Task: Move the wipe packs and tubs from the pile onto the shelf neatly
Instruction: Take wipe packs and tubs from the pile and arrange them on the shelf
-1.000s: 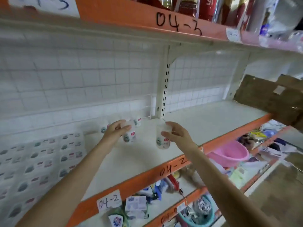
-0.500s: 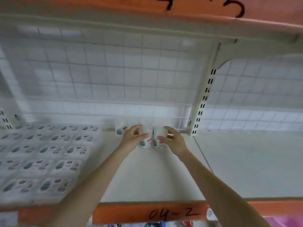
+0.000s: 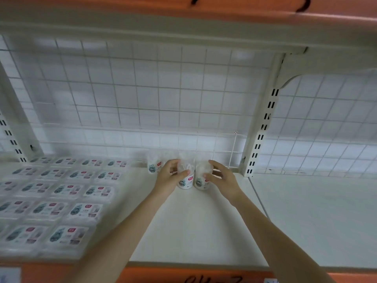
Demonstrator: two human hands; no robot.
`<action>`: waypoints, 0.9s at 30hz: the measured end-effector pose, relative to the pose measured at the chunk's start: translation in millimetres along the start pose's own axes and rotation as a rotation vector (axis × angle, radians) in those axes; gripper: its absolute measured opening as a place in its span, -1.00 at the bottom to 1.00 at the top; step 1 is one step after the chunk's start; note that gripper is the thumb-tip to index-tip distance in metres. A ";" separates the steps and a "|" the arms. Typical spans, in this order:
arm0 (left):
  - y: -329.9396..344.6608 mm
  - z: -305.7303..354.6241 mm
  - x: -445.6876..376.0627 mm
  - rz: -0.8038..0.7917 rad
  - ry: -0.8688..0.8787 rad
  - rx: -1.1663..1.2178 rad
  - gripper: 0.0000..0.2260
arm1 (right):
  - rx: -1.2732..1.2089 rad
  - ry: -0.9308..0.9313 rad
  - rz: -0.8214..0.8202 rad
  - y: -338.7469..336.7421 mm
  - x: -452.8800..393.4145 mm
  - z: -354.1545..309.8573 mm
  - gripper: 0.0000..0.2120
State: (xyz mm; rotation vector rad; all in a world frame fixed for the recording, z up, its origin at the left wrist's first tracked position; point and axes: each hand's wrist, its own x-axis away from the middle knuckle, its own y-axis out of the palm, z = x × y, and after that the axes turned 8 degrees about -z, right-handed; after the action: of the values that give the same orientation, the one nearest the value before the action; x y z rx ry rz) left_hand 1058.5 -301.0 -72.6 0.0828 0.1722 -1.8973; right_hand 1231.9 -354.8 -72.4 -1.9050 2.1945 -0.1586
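Shelf (image 3: 204, 231), white and wide, fills the lower half of the frame, backed by a wire grid (image 3: 142, 94) and split by a slotted upright (image 3: 263, 127) right of centre. Wipe packs (image 3: 55, 201) lie flat in ordered rows at lower left. Tubs stand at frame centre against the grid: one tub (image 3: 154, 167) alone in the back row, and in front of it a left tub (image 3: 184, 176) and a right tub (image 3: 202, 177), side by side and touching or nearly so. The step in hand appears to be seating this front pair; done well, both tubs go down upright, labels forward, flush with the back row, and are released only once they stand steady. The left hand (image 3: 168, 178) curls round the left tub, thumb across its front. The right hand (image 3: 221, 179) cups the right tub with loosely bent fingers (image 3: 216, 165); whether it is gripping or merely touching cannot be told.
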 end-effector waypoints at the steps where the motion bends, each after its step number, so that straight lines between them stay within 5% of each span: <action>1: 0.2 -0.6 -0.5 -0.003 0.002 0.000 -0.65 | -0.005 -0.004 -0.009 -1.5 0.1 0.0 -0.53; 19: 1.5 -9.0 -7.3 0.032 0.033 -0.042 -0.63 | 0.022 -0.003 -0.037 -3.0 -0.8 -2.4 -0.54; 27: -0.2 -8.2 0.3 -0.002 0.036 -0.091 -0.48 | 0.038 0.088 -0.017 4.7 8.7 2.6 -0.30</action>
State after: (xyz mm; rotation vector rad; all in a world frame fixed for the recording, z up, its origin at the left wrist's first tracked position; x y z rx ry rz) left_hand 1057.9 -299.9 -80.7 0.0554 0.2834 -1.8878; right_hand 1226.9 -362.5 -76.9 -1.9317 2.2137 -0.2903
